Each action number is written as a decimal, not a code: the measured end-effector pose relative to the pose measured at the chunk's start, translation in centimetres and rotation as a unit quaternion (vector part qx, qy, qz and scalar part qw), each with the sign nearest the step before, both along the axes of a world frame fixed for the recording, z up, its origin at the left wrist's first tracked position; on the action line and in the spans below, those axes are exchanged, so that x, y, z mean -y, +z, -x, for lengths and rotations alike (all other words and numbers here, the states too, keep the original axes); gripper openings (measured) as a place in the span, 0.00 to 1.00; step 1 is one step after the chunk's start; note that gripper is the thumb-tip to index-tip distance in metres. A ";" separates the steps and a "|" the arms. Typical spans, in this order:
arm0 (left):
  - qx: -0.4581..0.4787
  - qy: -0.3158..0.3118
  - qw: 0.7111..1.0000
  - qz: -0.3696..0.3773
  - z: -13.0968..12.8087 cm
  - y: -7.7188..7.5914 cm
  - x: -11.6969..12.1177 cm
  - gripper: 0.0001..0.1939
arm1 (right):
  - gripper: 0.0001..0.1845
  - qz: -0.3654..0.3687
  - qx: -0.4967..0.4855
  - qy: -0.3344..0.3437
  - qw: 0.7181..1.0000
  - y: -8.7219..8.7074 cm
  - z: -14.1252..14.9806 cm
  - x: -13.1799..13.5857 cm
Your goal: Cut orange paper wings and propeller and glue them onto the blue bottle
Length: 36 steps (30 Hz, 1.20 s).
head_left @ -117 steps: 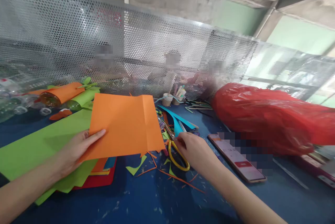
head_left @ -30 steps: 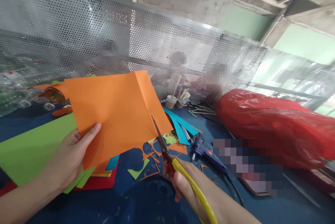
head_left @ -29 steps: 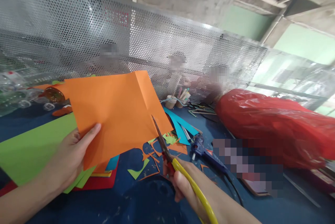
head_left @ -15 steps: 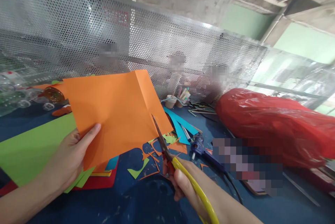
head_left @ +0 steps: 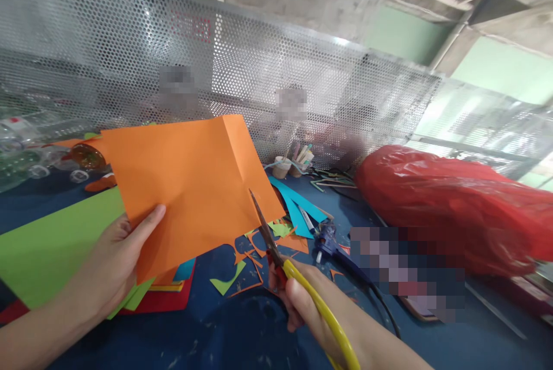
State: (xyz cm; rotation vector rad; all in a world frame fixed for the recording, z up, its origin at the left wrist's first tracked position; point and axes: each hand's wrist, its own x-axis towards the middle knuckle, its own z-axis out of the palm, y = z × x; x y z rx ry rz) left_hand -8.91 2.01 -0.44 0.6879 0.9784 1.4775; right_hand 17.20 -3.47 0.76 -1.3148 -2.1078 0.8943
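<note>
A sheet of orange paper (head_left: 185,185) with a crease near its right side is held up by my left hand (head_left: 116,260), the thumb on its front face and the fingers behind it. My right hand (head_left: 298,295) grips scissors (head_left: 319,306) with yellow and red handles. Their dark blades point up and left and overlap the lower right edge of the sheet. Whether the blades are parted is hard to make out. Below my left hand lies green paper (head_left: 64,237) over a stack with red paper (head_left: 168,298) at the bottom.
Orange and green scraps (head_left: 228,280) and blue paper strips (head_left: 298,206) lie behind the scissors. A blue glue gun (head_left: 341,255) with a cord rests to their right, near a large red plastic bag (head_left: 444,203). Plastic bottles (head_left: 26,151) lie at left; cups with pens (head_left: 302,159) stand by the perforated metal screen (head_left: 268,59).
Almost nothing differs. The orange sheet has shifted very slightly left at its left edge, and both hands keep their holds.
</note>
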 end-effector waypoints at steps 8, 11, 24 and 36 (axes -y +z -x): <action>0.014 0.017 1.000 0.005 -0.2 0.1 0.2 0.19 | 0.33 0.014 -0.024 -0.017 0.999 -0.6 0.0 -0.1; 0.014 0.016 1.000 0.022 -0.2 0.3 0.3 0.19 | 0.32 0.001 -0.024 -0.025 0.999 -0.9 -0.1 -0.1; 0.012 -0.011 1.000 0.004 -0.2 0.0 0.3 0.30 | 0.32 0.030 -0.036 -0.019 0.999 -1.3 -0.3 -0.7; 0.004 -0.018 1.000 0.003 0.1 -0.3 0.2 0.30 | 0.32 -0.009 -0.055 -0.036 0.998 -1.0 0.0 -0.8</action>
